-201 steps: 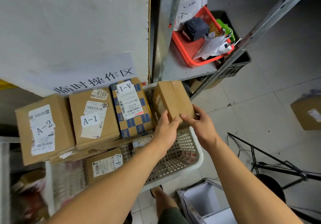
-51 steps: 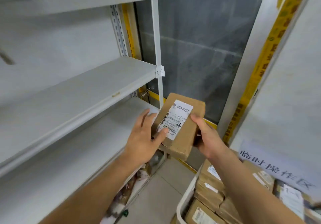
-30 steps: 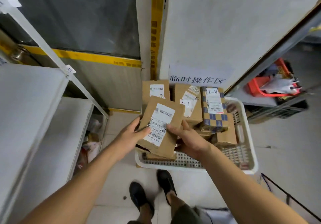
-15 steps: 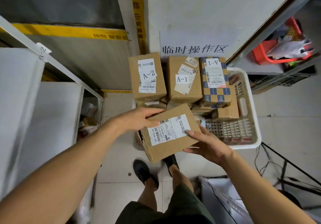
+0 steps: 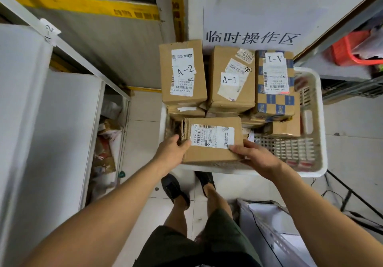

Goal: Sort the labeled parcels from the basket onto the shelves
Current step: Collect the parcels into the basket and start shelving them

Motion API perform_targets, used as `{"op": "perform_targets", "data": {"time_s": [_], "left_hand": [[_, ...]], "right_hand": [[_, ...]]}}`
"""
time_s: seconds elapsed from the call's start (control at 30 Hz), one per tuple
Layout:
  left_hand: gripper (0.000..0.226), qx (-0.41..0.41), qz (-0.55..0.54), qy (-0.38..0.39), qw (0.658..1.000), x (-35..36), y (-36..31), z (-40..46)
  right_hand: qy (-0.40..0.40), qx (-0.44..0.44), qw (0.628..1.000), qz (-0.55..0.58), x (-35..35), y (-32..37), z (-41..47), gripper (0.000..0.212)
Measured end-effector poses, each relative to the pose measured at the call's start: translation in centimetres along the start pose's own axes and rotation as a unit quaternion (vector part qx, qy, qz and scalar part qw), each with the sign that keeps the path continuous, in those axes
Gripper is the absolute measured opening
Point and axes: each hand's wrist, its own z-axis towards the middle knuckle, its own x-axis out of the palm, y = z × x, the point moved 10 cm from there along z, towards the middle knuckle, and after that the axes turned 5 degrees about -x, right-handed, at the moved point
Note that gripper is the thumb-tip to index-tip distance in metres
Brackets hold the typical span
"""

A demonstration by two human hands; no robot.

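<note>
Here, looking straight down, I held one brown cardboard parcel (image 5: pixel 212 140) between my two bare hands, over the near left corner of a white plastic basket (image 5: pixel 319 121) that sat on the tiled floor. My left hand (image 5: pixel 172 151) closed on the parcel's left end, thumb over the top edge by its white barcode label (image 5: pixel 211 136); my right hand (image 5: pixel 256 159) closed on the near right corner, fingertips touching the label's edge. The label faced up, and I could not make out any shelf code on it. Behind it, three parcels stood side by side on top of the pile in the basket: one plain brown parcel marked A-2 (image 5: pixel 183 72) on the left, one plain brown parcel marked A-1 (image 5: pixel 232 78) in the middle, and one blue-and-tan checkered parcel (image 5: pixel 274 86) on the right, its A-1 tag upside down to me. More boxes lay partly hidden beneath them; I could not count them. The basket's right half showed bare perforated bottom. To my left stood white metal shelves (image 5: pixel 51 121), with one small tag (image 5: pixel 49 31) on the upright reading A-2. On the wall behind the basket was one white sign (image 5: pixel 250 36) with five Chinese characters. My two dark shoes (image 5: pixel 175 188) showed below the parcel.
</note>
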Motion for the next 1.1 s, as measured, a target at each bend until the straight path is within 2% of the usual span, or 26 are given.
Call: {"op": "perform_targets", "data": {"time_s": [0.13,0.27,0.37,0.47,0.57,0.67,0.77,0.9,1.0,1.1], "left_hand": [[0.044,-0.001,0.099,-0.045,0.994,-0.1,-0.2,3.0],[0.062,-0.05,0.113,-0.052,0.991,0.9,0.7,6.9],[0.069,-0.111,0.082,-0.049,0.989,2.2,3.5,8.8],[0.057,-0.155,0.048,-0.062,0.985,2.8,6.2,10.0],[0.084,-0.172,0.02,-0.039,0.984,2.8,6.6,10.3],[0.091,-0.177,-0.011,-0.017,0.984,2.6,6.0,9.8],[0.078,-0.132,-0.028,-0.018,0.991,1.8,4.2,8.2],[0.063,-0.07,-0.048,-0.036,0.996,-0.3,2.4,4.7],[0.051,-0.037,-0.08,-0.057,0.994,-2.6,1.6,1.0],[0.04,-0.001,-0.093,-0.1,0.991,-6.3,0.9,-3.6]], "right_hand": [[-0.014,0.033,0.998,-0.059,-0.3,-1.2,4.4,0.045],[-0.062,0.054,0.989,-0.125,-0.5,-3.5,9.2,0.065],[-0.06,0.064,0.988,-0.129,0.7,-5.4,12.1,0.071],[-0.051,0.076,0.989,-0.113,1.0,-6.6,13.8,0.056],[-0.028,0.092,0.992,-0.086,0.9,-6.9,13.9,0.051],[-0.009,0.083,0.994,-0.066,1.0,-6.3,12.9,0.051],[-0.01,0.031,0.997,-0.063,0.8,-4.2,10.8,0.05],[0.001,-0.037,0.988,-0.147,1.6,0.3,6.4,0.058],[0.032,-0.076,0.977,-0.198,4.0,4.5,3.2,0.044],[0.074,-0.146,0.944,-0.285,8.1,9.5,0.7,0.039]]}}
